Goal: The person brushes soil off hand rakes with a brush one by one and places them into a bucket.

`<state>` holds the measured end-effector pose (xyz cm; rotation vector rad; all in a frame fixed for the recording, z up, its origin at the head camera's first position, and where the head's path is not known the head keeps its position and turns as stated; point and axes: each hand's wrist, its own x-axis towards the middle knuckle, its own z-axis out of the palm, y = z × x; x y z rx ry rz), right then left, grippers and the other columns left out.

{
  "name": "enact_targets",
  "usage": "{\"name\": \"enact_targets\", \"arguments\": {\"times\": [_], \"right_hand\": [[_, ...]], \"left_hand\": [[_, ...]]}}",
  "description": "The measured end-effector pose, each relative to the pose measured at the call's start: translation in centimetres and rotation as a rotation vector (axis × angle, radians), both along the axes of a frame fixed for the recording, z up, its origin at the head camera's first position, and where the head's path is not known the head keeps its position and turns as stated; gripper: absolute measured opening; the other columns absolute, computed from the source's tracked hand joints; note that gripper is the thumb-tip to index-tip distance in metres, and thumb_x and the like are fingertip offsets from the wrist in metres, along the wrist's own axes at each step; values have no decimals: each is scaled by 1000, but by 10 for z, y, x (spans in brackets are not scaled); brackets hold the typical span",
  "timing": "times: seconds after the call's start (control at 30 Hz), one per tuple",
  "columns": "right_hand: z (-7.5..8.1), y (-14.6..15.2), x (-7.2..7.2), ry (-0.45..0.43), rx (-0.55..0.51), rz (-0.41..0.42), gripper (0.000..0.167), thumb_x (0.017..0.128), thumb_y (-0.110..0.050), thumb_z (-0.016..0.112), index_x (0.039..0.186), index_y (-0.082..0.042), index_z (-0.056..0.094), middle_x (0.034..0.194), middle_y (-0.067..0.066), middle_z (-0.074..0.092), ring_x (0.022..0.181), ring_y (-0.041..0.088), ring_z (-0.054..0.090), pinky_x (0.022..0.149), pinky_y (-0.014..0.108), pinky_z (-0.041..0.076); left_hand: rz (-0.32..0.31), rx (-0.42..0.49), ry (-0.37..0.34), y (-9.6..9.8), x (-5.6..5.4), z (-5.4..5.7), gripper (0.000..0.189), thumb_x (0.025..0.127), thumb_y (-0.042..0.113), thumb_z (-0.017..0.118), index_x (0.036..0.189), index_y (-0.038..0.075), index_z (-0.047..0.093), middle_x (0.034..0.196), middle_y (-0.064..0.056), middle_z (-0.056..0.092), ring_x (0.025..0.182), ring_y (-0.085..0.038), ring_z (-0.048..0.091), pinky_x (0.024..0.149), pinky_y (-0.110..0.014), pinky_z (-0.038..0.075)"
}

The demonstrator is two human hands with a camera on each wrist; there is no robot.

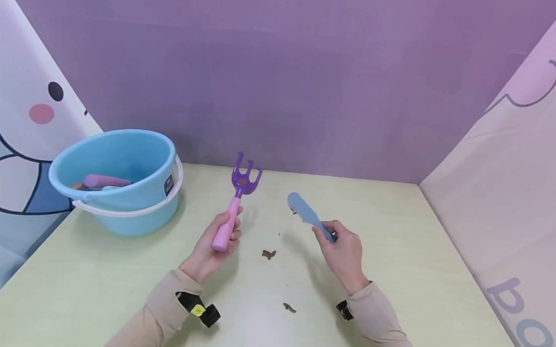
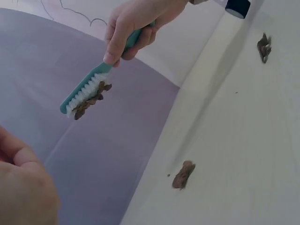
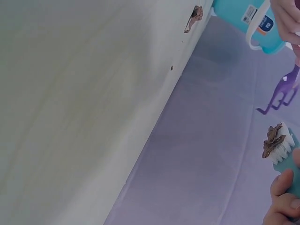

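Observation:
My left hand (image 1: 211, 248) grips the pink handle of a small garden fork (image 1: 233, 213), its purple tines pointing up and away over the table. A bit of brown stuff shows at the base of the tines. On the other side, my right hand (image 1: 345, 255) holds a blue-green brush (image 1: 306, 210) by its handle, raised above the tabletop. Its white bristles (image 2: 89, 91) face down in the left wrist view, with a brown, mud-like clump (image 2: 91, 101) stuck to them. Between the hands, brown pieces (image 1: 269, 254) lie on the table, one more (image 1: 289, 307) nearer to me.
A light blue bucket (image 1: 131, 221) with a white handle stands at the left, a blue basin (image 1: 114, 135) set in its top. Inside the basin lies a pink-handled tool (image 1: 106, 181) among other items. A purple wall (image 1: 300, 91) rises behind the pale table (image 1: 397, 225).

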<state>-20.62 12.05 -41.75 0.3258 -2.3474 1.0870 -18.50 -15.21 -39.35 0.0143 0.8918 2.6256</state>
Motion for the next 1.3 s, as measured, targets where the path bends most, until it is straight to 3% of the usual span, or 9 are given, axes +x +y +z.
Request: {"name": "enact_targets", "arguments": {"times": [0.27, 0.57, 0.83, 0.97, 1.17, 1.3], "right_hand": [[-1, -3, -1, 28, -29, 14, 16, 79, -17, 70, 88, -4, 68, 63, 4, 65, 43, 6, 41, 41, 21, 33], [1, -10, -3, 131, -81, 34, 15, 77, -12, 72, 87, -1, 68, 63, 6, 65, 43, 2, 38, 38, 18, 31], [6, -33, -4, 224, -246, 153, 14, 76, -5, 72, 88, 2, 68, 63, 8, 64, 46, 1, 37, 40, 16, 32], [6, -45, -6, 238, -277, 193, 16, 74, 0, 72, 89, 4, 68, 63, 11, 63, 47, 2, 36, 40, 17, 31], [5, -52, -5, 209, -245, 212, 18, 71, 0, 74, 87, 5, 68, 64, 13, 64, 47, 1, 35, 41, 16, 31], [2, -50, -4, 234, -223, 234, 18, 70, -3, 76, 85, 3, 68, 67, 11, 66, 48, 1, 38, 42, 15, 32]], "left_hand": [[-121, 124, -21, -2, 4, -14, 27, 98, 28, 39, 120, 15, 47, 83, 3, 60, 61, -5, 51, 53, -12, 45], [-164, 152, -60, 2, 7, -21, 26, 97, 28, 41, 118, 15, 50, 82, 2, 60, 59, -5, 52, 51, -12, 44], [-251, 239, -55, 15, 10, -21, 27, 96, 27, 42, 117, 13, 50, 83, 1, 60, 59, -6, 52, 52, -13, 44], [-290, 298, -45, 22, 12, -21, 27, 96, 26, 42, 117, 10, 51, 84, 0, 61, 60, -6, 53, 53, -13, 45], [-303, 256, -32, 28, 15, -19, 28, 97, 27, 41, 118, 10, 50, 84, 1, 61, 59, -4, 54, 53, -11, 45], [-330, 209, 12, 28, 15, -18, 28, 97, 26, 40, 119, 10, 49, 85, 1, 61, 60, -4, 54, 54, -11, 45]]}}
